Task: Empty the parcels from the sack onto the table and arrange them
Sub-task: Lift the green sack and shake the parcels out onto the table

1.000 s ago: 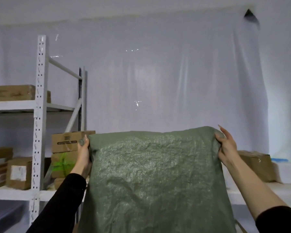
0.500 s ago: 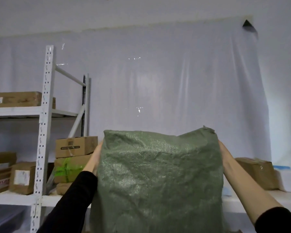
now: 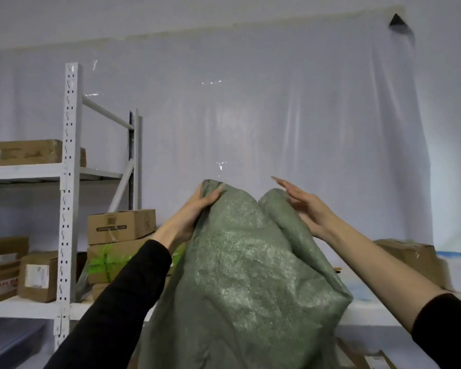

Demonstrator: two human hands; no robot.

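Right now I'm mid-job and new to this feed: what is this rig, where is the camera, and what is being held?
There is no machine here. These are a person's two bare hands, filmed by one wide camera worn on the head and looking forward. The left hand grips the top of a green sack, with its fingers curled over the edge. The right hand lies against the sack's other side with straight fingers and grips nothing. Behind the sack is a white table with a brown box at the right. At the left stands a white rack holding cardboard boxes. No parcels from the sack show, and its lower end is out of frame.
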